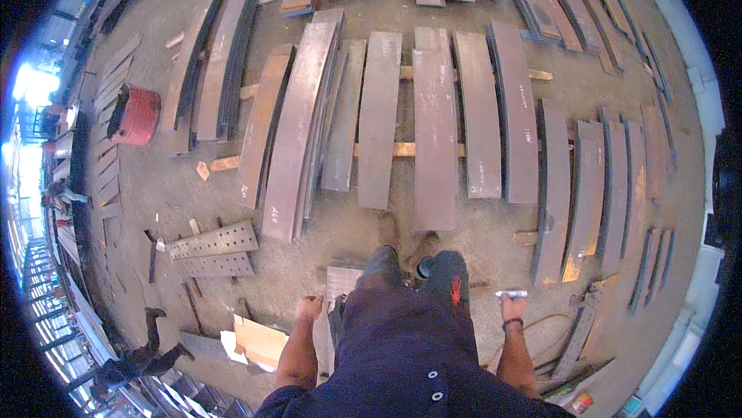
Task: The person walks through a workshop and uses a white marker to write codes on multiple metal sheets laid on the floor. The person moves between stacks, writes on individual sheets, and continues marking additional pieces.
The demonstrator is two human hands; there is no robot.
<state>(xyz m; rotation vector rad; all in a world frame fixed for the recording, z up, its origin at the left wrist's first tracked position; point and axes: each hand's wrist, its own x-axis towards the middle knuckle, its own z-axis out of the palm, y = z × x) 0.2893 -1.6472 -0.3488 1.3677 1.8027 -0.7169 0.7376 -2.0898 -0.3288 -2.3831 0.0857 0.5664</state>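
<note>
My right hand [512,308] is closed around a short white marker [513,293] that lies crosswise in the fingers. A dark band circles that wrist. My left hand [309,308] is curled closed at my other side; whatever it may hold is too small to make out. Ahead of my feet lie long flat steel plates [437,140] in stacks, a few with pale handwritten marks. Both hands are apart from the plates. Closest to my left hand are a patterned metal piece [340,283] beside my leg and an opened cardboard piece [260,339].
Wooden beams [406,150] lie beneath the plates. Perforated steel strips [212,252] rest on the floor to the left, past which stands a red drum [137,114]. Another person [127,364] is at the lower left. A thin hose or cable [541,329] curls near my right arm.
</note>
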